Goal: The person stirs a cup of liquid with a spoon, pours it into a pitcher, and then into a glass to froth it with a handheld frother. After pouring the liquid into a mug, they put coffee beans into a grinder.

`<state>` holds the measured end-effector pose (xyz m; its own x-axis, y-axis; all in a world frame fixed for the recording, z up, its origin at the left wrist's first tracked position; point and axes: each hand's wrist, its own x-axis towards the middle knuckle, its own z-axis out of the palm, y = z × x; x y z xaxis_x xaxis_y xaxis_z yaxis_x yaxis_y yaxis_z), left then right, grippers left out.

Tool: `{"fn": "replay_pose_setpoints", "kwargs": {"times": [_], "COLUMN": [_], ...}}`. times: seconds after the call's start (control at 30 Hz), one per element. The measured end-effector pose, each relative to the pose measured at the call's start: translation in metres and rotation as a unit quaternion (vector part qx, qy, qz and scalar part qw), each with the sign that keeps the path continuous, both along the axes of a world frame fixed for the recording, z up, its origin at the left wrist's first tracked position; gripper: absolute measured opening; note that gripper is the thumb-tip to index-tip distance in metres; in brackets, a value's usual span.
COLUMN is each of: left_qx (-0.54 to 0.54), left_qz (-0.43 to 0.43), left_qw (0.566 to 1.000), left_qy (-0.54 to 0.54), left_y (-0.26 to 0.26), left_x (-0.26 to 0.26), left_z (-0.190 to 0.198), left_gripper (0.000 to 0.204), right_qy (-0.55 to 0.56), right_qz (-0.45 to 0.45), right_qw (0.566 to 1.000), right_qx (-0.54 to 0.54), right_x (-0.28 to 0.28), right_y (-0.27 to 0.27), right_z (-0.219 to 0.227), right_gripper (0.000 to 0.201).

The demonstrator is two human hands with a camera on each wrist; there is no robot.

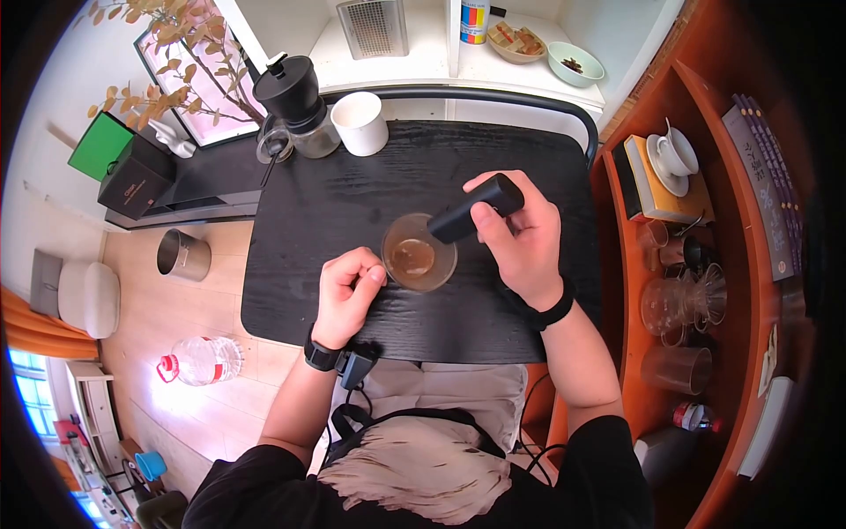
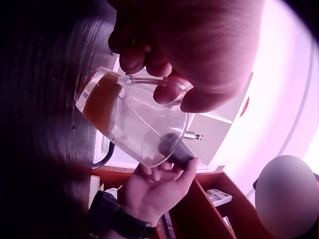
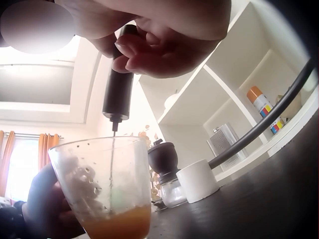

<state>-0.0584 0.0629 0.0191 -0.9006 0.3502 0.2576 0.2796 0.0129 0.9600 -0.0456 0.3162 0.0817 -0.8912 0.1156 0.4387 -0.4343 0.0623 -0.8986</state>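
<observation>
A clear glass mug (image 1: 447, 271) with brown liquid (image 3: 119, 225) low inside stands on the black table (image 1: 352, 189). My left hand (image 1: 345, 298) pinches the mug's handle (image 2: 147, 81) between thumb and fingers, at the mug's left side. In my right hand (image 1: 531, 238) is a black handheld milk frother (image 1: 463, 218), held above the mug's right rim. Its thin metal shaft reaches down inside the glass, as the right wrist view shows; the whisk end is hard to make out near the liquid. Droplets cling to the inner wall.
A white cup (image 1: 359, 125) and a black hand coffee grinder (image 1: 291, 99) stand at the table's back left, by a dark metal rail (image 1: 476, 93). To the right, a brown shelf (image 1: 617, 291) holds glassware. A water bottle (image 1: 207, 361) is on the floor at left.
</observation>
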Motion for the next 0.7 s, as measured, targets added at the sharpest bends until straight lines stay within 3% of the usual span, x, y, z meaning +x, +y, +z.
{"fn": "replay_pose_setpoints", "kwargs": {"times": [0.1, 0.23, 0.37, 0.5, 0.57, 0.7], "left_qx": [-0.001, -0.002, -0.001, -0.005, -0.006, -0.007], "left_qz": [0.002, -0.001, 0.000, 0.000, 0.002, 0.000], "left_qw": [1.000, 1.000, 1.000, 1.000, 1.000, 1.000], "left_qy": [0.001, 0.002, 0.004, 0.007, 0.010, 0.003], "left_y": [-0.0003, -0.0006, -0.0004, 0.0000, -0.0003, -0.0024], "left_x": [0.0003, -0.0005, -0.0005, -0.0008, -0.0003, -0.0008], "left_z": [0.0003, -0.0015, -0.0004, -0.0006, -0.0003, -0.0042], "left_gripper": [0.016, 0.016, 0.017, 0.018, 0.019, 0.019], "right_qy": [0.006, -0.029, -0.027, 0.000, -0.020, -0.016], "right_qz": [-0.047, -0.004, -0.037, 0.005, -0.038, -0.034], "right_qw": [0.999, 0.995, 0.999, 0.999, 0.999, 0.999], "right_qx": [-0.017, -0.091, -0.024, -0.042, -0.012, -0.008], "right_x": [-0.0020, -0.0015, -0.0002, -0.0016, 0.0001, 0.0000], "right_y": [0.0009, 0.0006, 0.0017, 0.0045, 0.0023, 0.0039], "right_z": [-0.0035, 0.0035, 0.0001, 0.0003, 0.0031, 0.0014], "right_gripper": [0.014, 0.012, 0.011, 0.010, 0.011, 0.012]}}
